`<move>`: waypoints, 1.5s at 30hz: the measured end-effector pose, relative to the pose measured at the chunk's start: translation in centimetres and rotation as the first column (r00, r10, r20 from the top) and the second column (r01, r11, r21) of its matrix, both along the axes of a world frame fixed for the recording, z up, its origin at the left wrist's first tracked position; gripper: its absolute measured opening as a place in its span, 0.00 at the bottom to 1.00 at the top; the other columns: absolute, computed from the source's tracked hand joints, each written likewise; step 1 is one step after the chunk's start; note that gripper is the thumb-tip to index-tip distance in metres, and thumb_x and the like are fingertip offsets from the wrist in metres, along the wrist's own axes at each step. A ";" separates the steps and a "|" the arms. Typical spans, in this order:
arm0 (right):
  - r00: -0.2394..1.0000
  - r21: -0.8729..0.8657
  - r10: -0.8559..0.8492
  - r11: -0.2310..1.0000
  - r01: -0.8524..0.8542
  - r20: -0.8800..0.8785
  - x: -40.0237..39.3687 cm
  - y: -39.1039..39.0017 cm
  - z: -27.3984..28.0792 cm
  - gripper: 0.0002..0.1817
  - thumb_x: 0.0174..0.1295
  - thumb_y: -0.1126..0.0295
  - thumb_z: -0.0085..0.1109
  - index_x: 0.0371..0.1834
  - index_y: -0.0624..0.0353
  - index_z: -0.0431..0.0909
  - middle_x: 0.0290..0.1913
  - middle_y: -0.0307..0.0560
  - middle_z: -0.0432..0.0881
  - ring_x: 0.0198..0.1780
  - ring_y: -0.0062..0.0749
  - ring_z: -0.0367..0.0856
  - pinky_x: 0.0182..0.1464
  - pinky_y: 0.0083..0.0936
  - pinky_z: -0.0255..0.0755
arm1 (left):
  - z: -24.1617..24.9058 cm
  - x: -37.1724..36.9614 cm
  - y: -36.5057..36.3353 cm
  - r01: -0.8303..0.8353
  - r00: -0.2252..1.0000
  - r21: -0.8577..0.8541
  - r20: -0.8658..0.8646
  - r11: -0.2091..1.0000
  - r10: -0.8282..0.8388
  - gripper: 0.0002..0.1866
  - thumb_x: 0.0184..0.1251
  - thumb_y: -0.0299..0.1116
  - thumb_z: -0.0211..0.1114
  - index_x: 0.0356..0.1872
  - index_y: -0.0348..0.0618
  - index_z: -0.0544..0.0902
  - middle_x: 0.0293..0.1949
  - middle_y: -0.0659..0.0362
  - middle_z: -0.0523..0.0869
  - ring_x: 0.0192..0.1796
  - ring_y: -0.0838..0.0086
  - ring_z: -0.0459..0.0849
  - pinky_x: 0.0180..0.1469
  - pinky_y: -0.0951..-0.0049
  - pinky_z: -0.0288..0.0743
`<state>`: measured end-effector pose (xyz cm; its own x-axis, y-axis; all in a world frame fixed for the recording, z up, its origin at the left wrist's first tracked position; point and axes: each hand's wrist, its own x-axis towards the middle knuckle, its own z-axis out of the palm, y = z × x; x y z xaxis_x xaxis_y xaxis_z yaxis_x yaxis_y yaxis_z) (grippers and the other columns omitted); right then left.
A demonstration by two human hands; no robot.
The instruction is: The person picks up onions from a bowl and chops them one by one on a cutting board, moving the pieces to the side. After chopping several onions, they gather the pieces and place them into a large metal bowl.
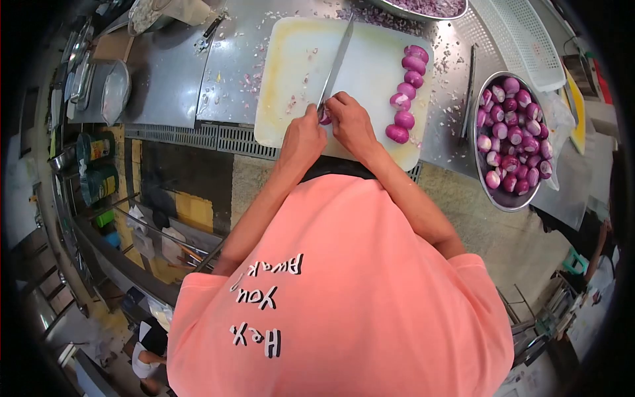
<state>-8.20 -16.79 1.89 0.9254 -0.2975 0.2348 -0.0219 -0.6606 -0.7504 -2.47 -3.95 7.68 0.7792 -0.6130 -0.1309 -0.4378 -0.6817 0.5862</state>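
Observation:
My left hand (303, 135) grips the handle of a long knife (336, 63), whose blade runs away from me across the white cutting board (291, 73). My right hand (352, 121) presses a small piece of purple onion (325, 119) against the board right beside the blade. A row of several peeled onion halves (407, 86) lies along the board's right side.
A steel bowl (479, 173) of peeled purple onions stands right of the board, with a dark utensil (469, 86) between them. A bowl of chopped onion (430, 6) and a white basket (522, 40) sit beyond. Metal containers (99, 89) stand far left. Another person (149, 357) is below left.

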 end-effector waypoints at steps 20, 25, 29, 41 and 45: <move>0.996 0.066 0.001 0.998 -0.007 0.090 -0.6 -0.3 -0.6 0.04 0.57 0.82 0.55 0.33 0.63 0.75 0.33 0.54 0.76 0.38 0.54 0.78 0.39 0.44 0.73 | 0.9 -0.6 -0.9 -0.016 0.997 0.019 -0.069 1.000 0.018 0.10 0.60 0.22 0.57 0.41 0.27 0.74 0.26 0.32 0.81 0.35 0.37 0.83 0.39 0.43 0.75; 0.994 0.058 0.002 0.998 -0.008 0.108 -0.5 -0.4 -1.0 0.04 0.56 0.83 0.55 0.33 0.63 0.75 0.33 0.54 0.76 0.38 0.54 0.78 0.39 0.43 0.74 | 3.1 -1.1 0.3 -0.010 0.992 0.094 -0.124 0.996 0.022 0.12 0.64 0.27 0.61 0.42 0.29 0.73 0.21 0.43 0.80 0.29 0.46 0.83 0.34 0.52 0.73; 0.996 0.062 0.003 0.998 -0.009 0.094 -0.9 -0.7 -1.4 0.05 0.56 0.82 0.56 0.34 0.63 0.76 0.33 0.54 0.76 0.39 0.54 0.78 0.39 0.43 0.74 | -1.6 -0.4 -1.0 0.024 0.997 -0.008 0.069 1.000 -0.023 0.13 0.64 0.28 0.62 0.44 0.30 0.73 0.20 0.44 0.79 0.25 0.48 0.81 0.30 0.54 0.73; 0.984 -0.072 0.176 0.981 -0.178 -0.033 -1.9 1.8 0.2 0.08 0.52 0.74 0.63 0.36 0.59 0.80 0.43 0.50 0.75 0.46 0.49 0.76 0.44 0.40 0.76 | 0.5 3.8 1.7 -0.218 0.922 -0.047 -0.339 0.975 0.189 0.15 0.62 0.26 0.55 0.48 0.28 0.72 0.14 0.56 0.74 0.14 0.72 0.72 0.15 0.65 0.64; 0.974 -0.088 0.180 0.977 -0.193 -0.138 -6.8 -0.5 1.6 0.11 0.48 0.78 0.58 0.37 0.59 0.81 0.46 0.49 0.76 0.52 0.48 0.74 0.53 0.39 0.70 | 0.5 2.6 1.3 -0.196 0.933 -0.017 -0.310 0.980 0.182 0.15 0.62 0.26 0.55 0.48 0.27 0.71 0.14 0.57 0.73 0.14 0.72 0.71 0.15 0.65 0.64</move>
<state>-15.00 -17.33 3.50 0.9866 -0.0983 0.1300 0.0164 -0.7336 -0.6794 0.12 -2.62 8.17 0.8084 -0.4695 -0.3552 -0.0986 -0.7028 0.7045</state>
